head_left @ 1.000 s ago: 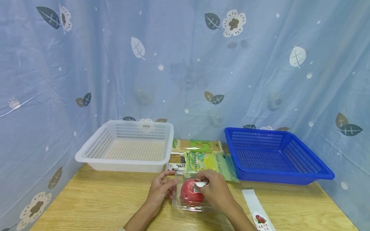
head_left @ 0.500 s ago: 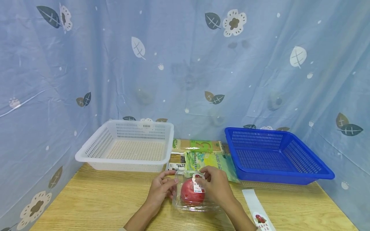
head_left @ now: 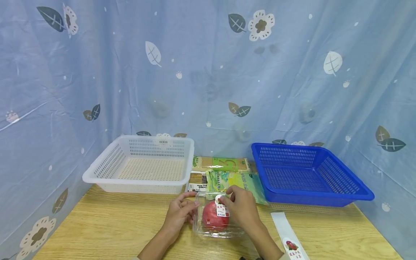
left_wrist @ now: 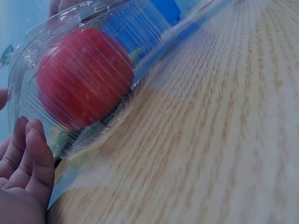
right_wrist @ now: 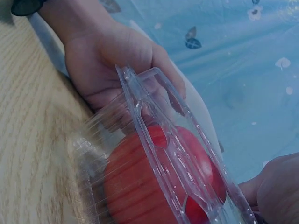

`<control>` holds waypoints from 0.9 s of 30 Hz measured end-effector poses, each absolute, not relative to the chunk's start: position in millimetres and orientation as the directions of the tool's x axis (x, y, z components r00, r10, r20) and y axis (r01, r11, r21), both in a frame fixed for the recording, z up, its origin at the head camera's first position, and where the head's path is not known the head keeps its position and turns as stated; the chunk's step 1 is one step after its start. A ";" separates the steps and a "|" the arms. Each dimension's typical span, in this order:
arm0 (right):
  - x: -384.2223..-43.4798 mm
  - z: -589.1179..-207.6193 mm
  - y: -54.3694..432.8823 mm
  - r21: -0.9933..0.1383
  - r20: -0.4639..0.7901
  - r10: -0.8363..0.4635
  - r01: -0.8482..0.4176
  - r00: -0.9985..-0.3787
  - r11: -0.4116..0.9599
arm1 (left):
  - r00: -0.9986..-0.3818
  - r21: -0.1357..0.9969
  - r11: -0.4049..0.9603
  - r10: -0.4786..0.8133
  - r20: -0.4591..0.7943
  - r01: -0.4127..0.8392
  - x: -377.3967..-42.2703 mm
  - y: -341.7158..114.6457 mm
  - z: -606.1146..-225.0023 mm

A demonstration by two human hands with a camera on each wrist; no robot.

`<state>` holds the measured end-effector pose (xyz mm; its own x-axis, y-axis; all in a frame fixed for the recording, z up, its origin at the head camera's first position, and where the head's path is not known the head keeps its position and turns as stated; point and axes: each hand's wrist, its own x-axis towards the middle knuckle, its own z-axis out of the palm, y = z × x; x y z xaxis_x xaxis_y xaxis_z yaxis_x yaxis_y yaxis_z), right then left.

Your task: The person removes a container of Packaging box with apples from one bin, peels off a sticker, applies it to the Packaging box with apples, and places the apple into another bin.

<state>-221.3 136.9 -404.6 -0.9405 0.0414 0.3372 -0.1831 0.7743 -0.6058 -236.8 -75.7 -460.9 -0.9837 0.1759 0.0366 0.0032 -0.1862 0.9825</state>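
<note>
A clear plastic clamshell box [head_left: 203,231] stands at the front of the wooden table with a red apple [left_wrist: 84,77] inside. My left hand [head_left: 180,213] grips the box's left side, thumb on the top edge and fingers along the wall. On the lid, over the apple, lies a white sticker [head_left: 222,210] with a fruit picture and red print. My right hand [head_left: 243,207] has its thumb on the sticker's upper right part, fingers curled, covering that corner. In the right wrist view my left hand's palm faces the box.
A white basket [head_left: 139,181] stands back left, a blue basket [head_left: 312,195] back right. Between them lie several flat packets [head_left: 227,178], just behind the box. A white backing strip [head_left: 280,224] with another sticker lies to the right. A blue curtain [head_left: 195,72] hangs behind.
A second ago the sticker was curled up under the right fingers; it now lies flat on the lid, its print showing. The left hand and box have stayed put.
</note>
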 end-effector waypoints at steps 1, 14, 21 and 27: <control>-221.6 -404.2 136.3 -0.607 0.330 0.050 -0.171 -0.943 0.776 | -0.984 0.982 -0.186 0.175 0.036 0.003 -236.8 -75.7 -460.8; -223.0 -403.7 139.6 -0.714 0.292 0.118 -0.135 -0.949 0.687 | -0.984 0.984 -0.181 0.178 0.030 -0.003 -236.5 -75.7 -460.2; -219.0 -401.3 156.1 -0.908 0.256 0.145 -0.186 -0.956 0.374 | -0.981 0.985 -0.173 0.193 0.018 -0.016 -235.5 -75.9 -460.0; -217.7 -389.2 167.3 -0.936 0.288 0.167 -0.241 -0.943 0.255 | -0.975 0.988 -0.146 0.219 -0.020 -0.053 -235.4 -78.8 -455.5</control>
